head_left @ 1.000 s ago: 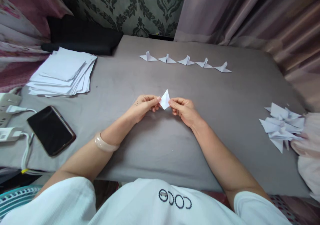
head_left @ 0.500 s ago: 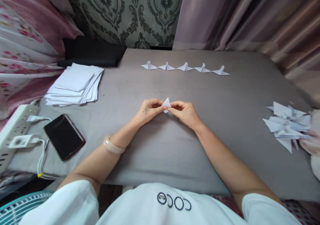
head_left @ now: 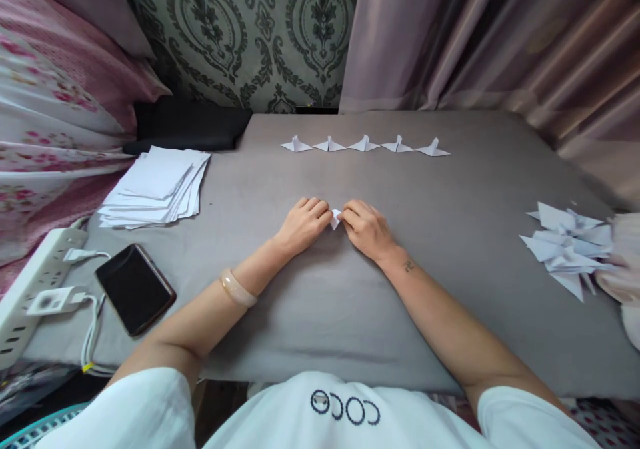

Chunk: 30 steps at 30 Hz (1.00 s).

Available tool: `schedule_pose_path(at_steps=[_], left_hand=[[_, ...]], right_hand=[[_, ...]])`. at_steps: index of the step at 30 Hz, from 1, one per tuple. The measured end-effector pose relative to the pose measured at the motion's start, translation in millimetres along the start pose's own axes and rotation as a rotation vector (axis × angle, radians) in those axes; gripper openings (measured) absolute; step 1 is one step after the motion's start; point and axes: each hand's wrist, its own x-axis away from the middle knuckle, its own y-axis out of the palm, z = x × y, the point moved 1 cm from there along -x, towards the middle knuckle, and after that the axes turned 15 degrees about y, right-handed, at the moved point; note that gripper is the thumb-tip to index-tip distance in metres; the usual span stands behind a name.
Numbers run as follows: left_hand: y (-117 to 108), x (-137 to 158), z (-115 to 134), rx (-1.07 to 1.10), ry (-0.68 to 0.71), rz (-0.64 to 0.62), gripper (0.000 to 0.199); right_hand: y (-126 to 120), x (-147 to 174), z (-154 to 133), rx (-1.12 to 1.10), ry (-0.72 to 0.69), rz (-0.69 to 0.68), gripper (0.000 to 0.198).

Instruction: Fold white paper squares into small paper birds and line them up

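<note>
A small piece of folded white paper (head_left: 335, 219) sits between my two hands over the middle of the table. My left hand (head_left: 306, 224) pinches its left side, the back of the hand turned up. From the right, my right hand (head_left: 367, 229) grips the other side with bent fingers. Much of the paper is hidden behind my fingertips. Beyond my hands stands a row of several folded paper cranes (head_left: 363, 144), wings spread.
A grey cloth covers the table (head_left: 310, 316). On the left lie a stack of white paper sheets (head_left: 155, 186), a phone (head_left: 135, 289) and a white power strip (head_left: 37, 289) with cables. A black folded item (head_left: 193, 126) lies behind. More paper cranes (head_left: 570, 246) are heaped at the right.
Both hands have rolled over, so their backs now face up. Less of the folded paper shows, and its tall point is gone from sight. The view has tilted slightly.
</note>
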Motion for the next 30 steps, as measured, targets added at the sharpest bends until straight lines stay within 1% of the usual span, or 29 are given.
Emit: schedule_pose_path(at_steps=[2,4,6,10,15,22,30], left_hand=[[2.7,0.7,-0.2,0.014,0.007,-0.027,0.026],[4.1,2.8,0.7,0.075,-0.016,-0.026,0.024],[3.8,5.5,2.2,0.193,-0.082,0.017,0.025],[0.5,9.0,3.1,0.472,-0.252,0.12,0.025],[-1.1,8.6,-2.3,0.666,-0.375,0.112,0.024],[2.2,8.8,-6.0,0.744,-0.466,0.119,0.018],[1.1,9.9,-6.6,0.796,-0.535,0.2,0.016]], right_hand=[[1.4,0.8,0.9,0.016,-0.003,-0.034,0.028],[1.8,2.6,1.9,-0.03,0.012,-0.067,0.027],[1.7,4.8,3.1,-0.103,0.047,-0.086,0.027],[1.1,7.5,4.0,-0.225,0.139,-0.082,0.028],[-0.2,7.2,2.2,-0.297,0.241,-0.116,0.022],[0.1,3.3,2.4,-0.428,0.305,-0.126,0.012],[-0.5,1.5,2.3,-0.395,0.319,-0.127,0.014]])
